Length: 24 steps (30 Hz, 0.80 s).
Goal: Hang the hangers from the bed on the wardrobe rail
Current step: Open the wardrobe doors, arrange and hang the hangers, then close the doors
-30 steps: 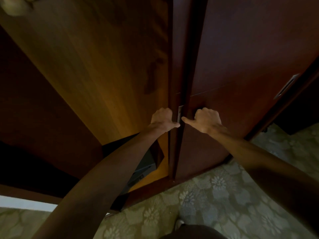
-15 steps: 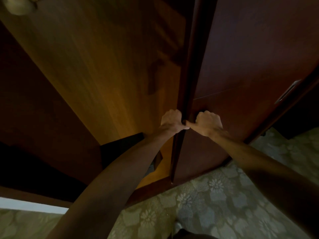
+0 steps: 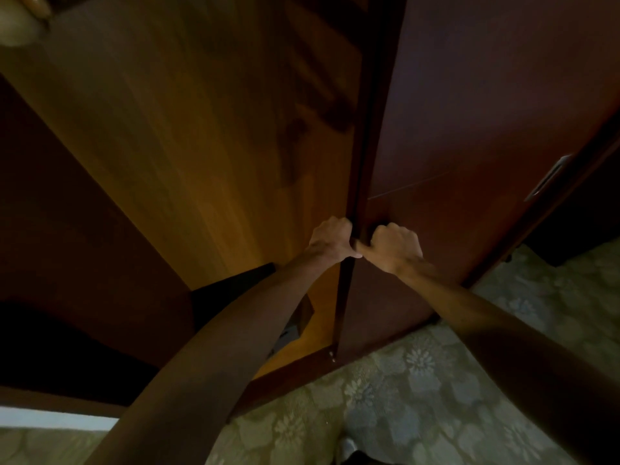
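Observation:
I stand close to a dark red-brown wardrobe. My left hand [image 3: 330, 241] curls around the left edge of its wardrobe door [image 3: 469, 129]. On the face of the same door, right beside that edge, my right hand [image 3: 396, 246] is closed in a fist, thumbs of both hands touching. Left of the door the lit orange-brown wardrobe interior [image 3: 201, 146] is exposed. No hangers, rail or bed are in sight; only dim shadows lie on the back panel.
A dark box [image 3: 292, 330] sits low inside the wardrobe behind my left forearm. A metal recessed handle [image 3: 547, 177] shows on the door's far right side. Floral carpet [image 3: 419, 380] covers the floor. A pale lamp [image 3: 16, 25] is at top left.
The door edge has shifted to the right with both hands on it, exposing more of the lit interior. My hands have closed together until the thumbs touch.

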Motion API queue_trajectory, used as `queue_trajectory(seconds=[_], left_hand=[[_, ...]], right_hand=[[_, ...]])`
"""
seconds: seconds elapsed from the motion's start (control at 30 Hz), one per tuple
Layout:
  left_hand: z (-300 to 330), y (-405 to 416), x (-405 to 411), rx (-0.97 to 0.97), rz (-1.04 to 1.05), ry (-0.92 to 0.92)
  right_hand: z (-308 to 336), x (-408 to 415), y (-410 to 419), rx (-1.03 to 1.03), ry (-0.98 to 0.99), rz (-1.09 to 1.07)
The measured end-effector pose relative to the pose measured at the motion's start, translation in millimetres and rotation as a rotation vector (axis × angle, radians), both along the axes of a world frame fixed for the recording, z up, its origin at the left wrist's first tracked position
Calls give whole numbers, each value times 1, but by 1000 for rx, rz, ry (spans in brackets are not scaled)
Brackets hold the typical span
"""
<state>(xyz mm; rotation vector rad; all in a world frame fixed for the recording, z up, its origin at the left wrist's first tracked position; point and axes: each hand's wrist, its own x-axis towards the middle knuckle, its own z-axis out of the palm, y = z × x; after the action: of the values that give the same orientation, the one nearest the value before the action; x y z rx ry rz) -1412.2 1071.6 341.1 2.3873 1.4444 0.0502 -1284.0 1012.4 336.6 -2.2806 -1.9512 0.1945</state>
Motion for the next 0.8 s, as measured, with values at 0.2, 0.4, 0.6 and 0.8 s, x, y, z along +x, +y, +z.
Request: queue_trajectory(seconds=[0.2,0.4,0.6,0.8], left_hand=[[36,3,-21,32,-42,92],[126,1,-73,248,83,9],[243,-20,-138,680,334,-287],[345,-7,-181,775,540,-741]], right_hand=[[19,-20,7,26,40,40],[108,-63,12,281,192,193],[234,-97,20,654,365,299],[338,-130,43,1028,496,272]])
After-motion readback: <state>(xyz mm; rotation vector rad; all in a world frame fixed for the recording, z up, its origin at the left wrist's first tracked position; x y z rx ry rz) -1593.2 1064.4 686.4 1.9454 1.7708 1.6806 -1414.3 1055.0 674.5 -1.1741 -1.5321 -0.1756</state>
